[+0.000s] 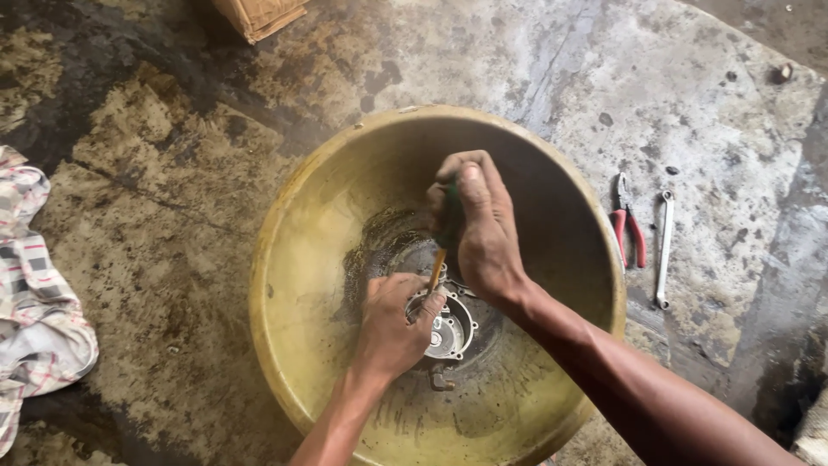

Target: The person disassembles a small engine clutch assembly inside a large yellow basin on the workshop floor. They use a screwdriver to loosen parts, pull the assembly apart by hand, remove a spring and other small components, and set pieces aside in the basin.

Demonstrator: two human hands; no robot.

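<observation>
**Two hands working a metal cover in a yellow basin**

Nearest the camera, two bare forearms are reaching down into a wide, round, dull-yellow basin (293, 345) that is sitting on a stained, oil-darkened concrete floor (155, 242).

Starting from the left, a crumpled checked cloth in white, red and grey (34, 302) is lying on the floor, well apart from the basin. Inside the basin, the left hand (390, 324) is curling its fingers around the rim of a round, silver-grey cast-metal engine cover (444, 328), pinning it against the dark, wet bottom. The right hand (483, 229) is closing tightly around the green handle of a small brush with a pale wooden-looking neck (439, 263), its tip meeting the cover just beside the left fingers.

The cover is looking rigid and fairly heavy for its size, unlikely to bend or break, but the dark film around it suggests it is slippery; the raised rim and the projecting lugs at its lower edge seem the surest places to grip.

To the right of the basin, a pair of red-handled pliers (628, 226) and a slim silver spanner (663, 250) are lying side by side on the floor, close but not touching. A cardboard box corner (259, 13) is showing at the top edge.
</observation>
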